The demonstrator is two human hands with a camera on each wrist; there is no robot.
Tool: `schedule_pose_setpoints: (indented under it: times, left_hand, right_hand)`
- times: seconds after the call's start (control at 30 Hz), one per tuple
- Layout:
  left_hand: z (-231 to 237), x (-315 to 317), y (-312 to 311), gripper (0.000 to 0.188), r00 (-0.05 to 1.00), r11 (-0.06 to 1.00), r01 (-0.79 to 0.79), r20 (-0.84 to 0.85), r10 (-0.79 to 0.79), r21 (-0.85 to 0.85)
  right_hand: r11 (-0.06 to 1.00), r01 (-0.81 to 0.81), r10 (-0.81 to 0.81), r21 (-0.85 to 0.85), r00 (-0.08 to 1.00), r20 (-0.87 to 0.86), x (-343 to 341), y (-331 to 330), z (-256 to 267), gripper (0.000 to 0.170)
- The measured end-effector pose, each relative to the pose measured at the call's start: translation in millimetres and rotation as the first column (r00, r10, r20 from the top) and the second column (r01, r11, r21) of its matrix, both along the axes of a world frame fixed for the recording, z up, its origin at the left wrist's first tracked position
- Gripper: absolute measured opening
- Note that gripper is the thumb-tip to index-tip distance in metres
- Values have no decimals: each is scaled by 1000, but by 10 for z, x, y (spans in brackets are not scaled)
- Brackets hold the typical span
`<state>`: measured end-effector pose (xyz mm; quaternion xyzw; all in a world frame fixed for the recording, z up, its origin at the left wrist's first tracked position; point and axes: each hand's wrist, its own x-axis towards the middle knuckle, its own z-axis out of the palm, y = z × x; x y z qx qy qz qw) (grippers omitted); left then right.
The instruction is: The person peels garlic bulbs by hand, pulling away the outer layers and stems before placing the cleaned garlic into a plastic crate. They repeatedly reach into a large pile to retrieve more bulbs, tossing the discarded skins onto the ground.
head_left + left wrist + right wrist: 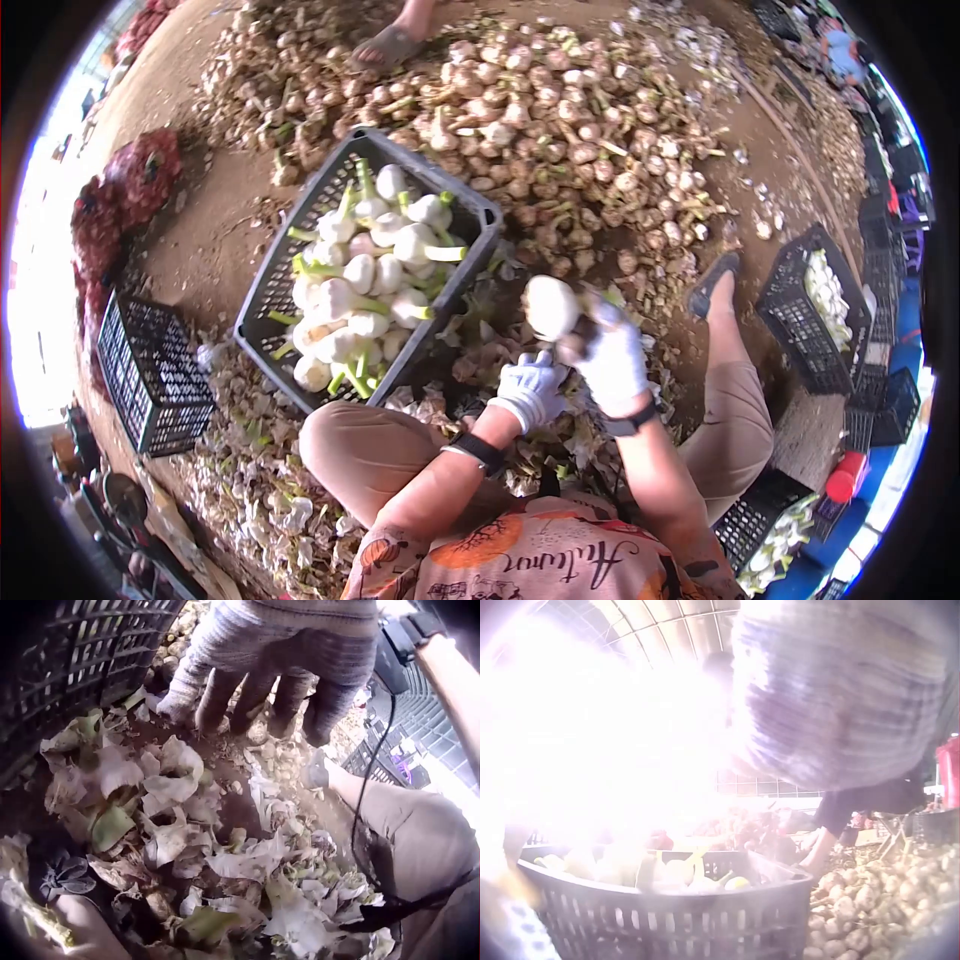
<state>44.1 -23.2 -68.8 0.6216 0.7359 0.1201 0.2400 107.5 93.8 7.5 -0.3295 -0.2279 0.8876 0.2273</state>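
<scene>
In the head view my gloved right hand (612,360) holds a large, peeled-looking white garlic bulb (551,307) at its fingertips, just right of the crate. That hand is blurred; in the right wrist view its striped glove (840,697) fills the upper right and hides the bulb. My left hand (530,393), also gloved, sits lower and to the left. Its fingers (251,701) hang loosely over the peelings in the left wrist view, with nothing in them. A black plastic crate (478,210) stands ahead on the left, filled with cleaned white garlic (360,272) with green stems.
A wide heap of unpeeled garlic (590,150) spreads beyond the crate. Loose skins (270,490) cover the ground around my legs. Another black crate (155,375) stands at left, near red mesh sacks (140,180). More crates (815,310) line the right. Someone's sandalled foot (385,48) is at the top.
</scene>
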Motion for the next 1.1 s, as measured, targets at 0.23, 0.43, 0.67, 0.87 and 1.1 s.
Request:
schedule_pose_setpoints:
  times: [0.23,0.43,0.67,0.87,1.1]
  left_hand:
    - [1,-159,51,21,965,986,-130,213,150,-107]
    - [16,-127,88,20,917,985,-74,379,128,-153]
    - [-40,-177,174,22,824,971,-163,517,232,-176]
    - [74,-238,279,66,-135,795,-437,905,404,-420]
    - [221,-279,215,46,-356,683,-549,874,331,-483]
  right_hand:
    - [901,-190,9,390,908,420,-180,470,-442,32]
    - [588,-658,-487,470,175,856,526,1511,-1604,56]
    - [333,-880,-395,339,196,897,500,1595,-1986,51]
    - [87,-491,-216,867,840,497,309,416,-1018,46]
    - [824,-64,-151,563,933,326,467,-62,-605,51]
